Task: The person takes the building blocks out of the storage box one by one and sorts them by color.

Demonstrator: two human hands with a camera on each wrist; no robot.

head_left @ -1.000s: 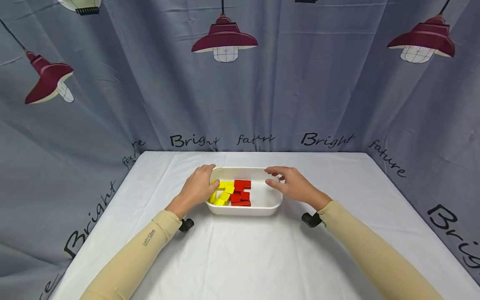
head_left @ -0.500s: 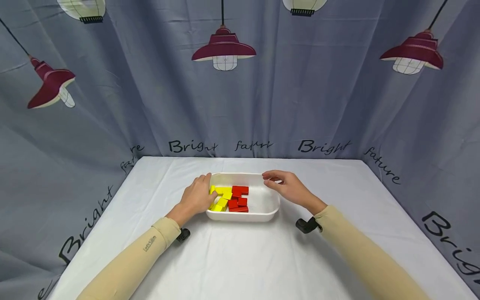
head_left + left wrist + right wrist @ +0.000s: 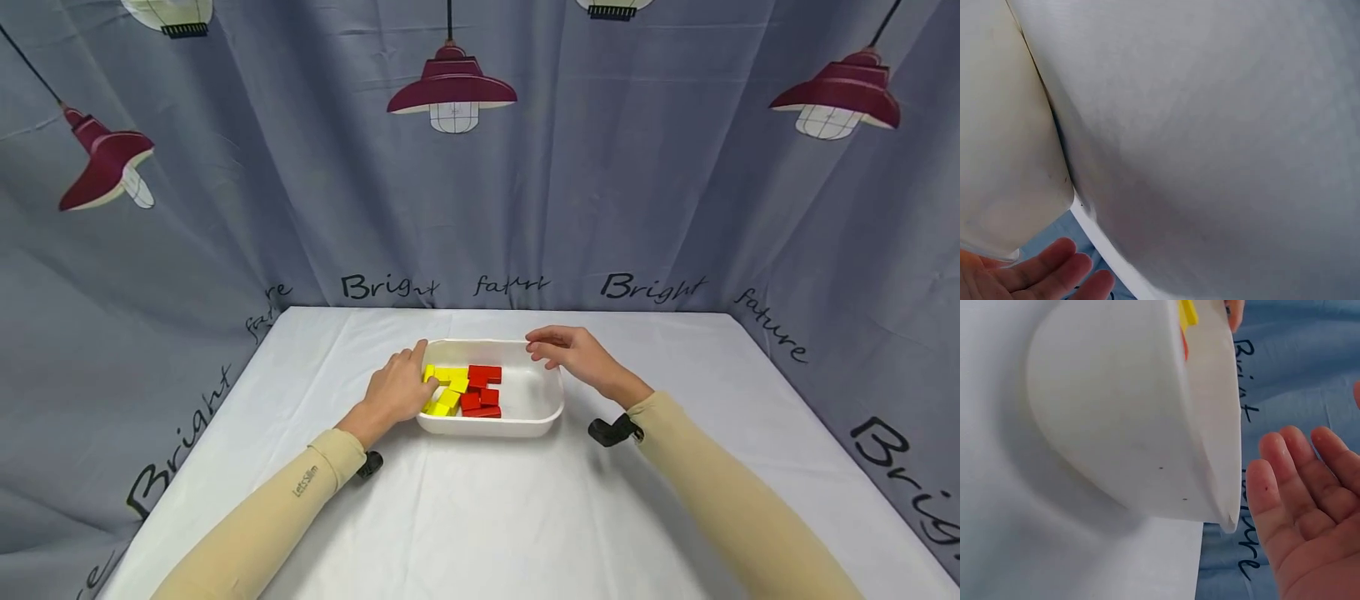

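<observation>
A white plastic tub stands on the table, its left half holding yellow blocks and red blocks. My left hand grips the tub's left end, thumb over the rim above the yellow blocks, fingers outside. In the left wrist view, several fingertips show past the tub wall. Over the tub's right back corner hovers my right hand, fingers loosely extended and holding nothing. The right wrist view shows that hand apart from the tub rim.
White cloth covers the table. A grey-blue curtain printed with lamps and lettering hangs behind and along both sides. Black wrist cameras sit at both wrists, such as the right one.
My right hand has lifted slightly off the tub's right end, its fingers drawn nearer together. The left hand has settled a little lower on the left rim. The blocks stay put; the head view tilts slightly.
</observation>
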